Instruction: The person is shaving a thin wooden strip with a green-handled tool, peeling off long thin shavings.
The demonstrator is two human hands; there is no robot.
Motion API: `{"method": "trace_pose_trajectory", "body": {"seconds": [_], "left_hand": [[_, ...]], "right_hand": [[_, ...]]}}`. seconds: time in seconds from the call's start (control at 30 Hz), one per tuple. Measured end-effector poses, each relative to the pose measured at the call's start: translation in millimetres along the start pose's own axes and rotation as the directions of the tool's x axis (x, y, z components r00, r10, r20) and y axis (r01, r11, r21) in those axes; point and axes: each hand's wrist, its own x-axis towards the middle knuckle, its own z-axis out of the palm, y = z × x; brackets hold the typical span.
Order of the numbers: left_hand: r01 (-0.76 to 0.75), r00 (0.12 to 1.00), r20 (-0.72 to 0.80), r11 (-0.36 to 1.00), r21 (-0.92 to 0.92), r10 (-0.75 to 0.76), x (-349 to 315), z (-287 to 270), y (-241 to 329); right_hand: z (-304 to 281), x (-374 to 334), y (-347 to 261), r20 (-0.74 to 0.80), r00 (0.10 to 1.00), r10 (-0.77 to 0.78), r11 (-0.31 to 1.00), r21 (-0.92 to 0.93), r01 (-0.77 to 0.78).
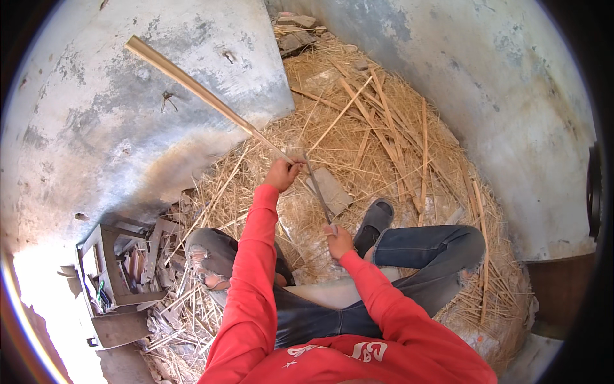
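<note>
My left hand [281,175] is closed round the near end of a long split bamboo strip [192,84], which slants up and away to the far left. My right hand [339,243] grips the handle of a long, narrow, dark-bladed knife [318,188]. Its blade points away from me, with the tip close to my left fingers and the strip's near end. Whether blade and bamboo touch, I cannot tell. Beneath the blade lies a flat grey block [330,191] on the shavings.
Straw-like shavings [307,249] and loose bamboo strips [387,131] cover the floor. Weathered walls [486,96] curve round. An open-fronted box of odds and ends [121,262] stands at my left. My folded legs [422,256] and a dark sandal [377,221] border the work spot.
</note>
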Motion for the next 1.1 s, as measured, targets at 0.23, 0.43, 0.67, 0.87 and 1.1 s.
{"method": "trace_pose_trajectory", "body": {"seconds": [0.23,0.43,0.67,0.87,1.1], "left_hand": [[-0.029,0.999,-0.031,0.997,-0.075,0.027,3.1,2.3,-10.2],[0.022,0.999,-0.045,0.999,0.032,-0.021,-6.0,2.4,7.3],[0.043,0.996,-0.083,0.999,-0.027,-0.045,-8.6,-14.7,-9.6],[0.012,0.994,-0.112,1.0,0.002,-0.012,-10.3,1.6,2.3],[0.035,0.997,-0.063,0.998,-0.06,-0.039,-3.0,4.9,10.5]], "right_hand": [[8.7,-6.3,51.5,-0.036,0.998,0.049,0.992,-0.118,-0.053],[3.8,-22.8,-5.8,-0.028,0.998,0.05,0.998,0.038,-0.049],[6.9,-3.2,26.1,0.167,0.94,0.299,0.954,-0.022,-0.3],[-18.2,-18.9,-57.3,-0.323,0.933,-0.161,0.968,0.131,0.213],[-10.7,-11.9,1.4,0.063,0.931,0.359,0.919,0.149,-0.364]]}}
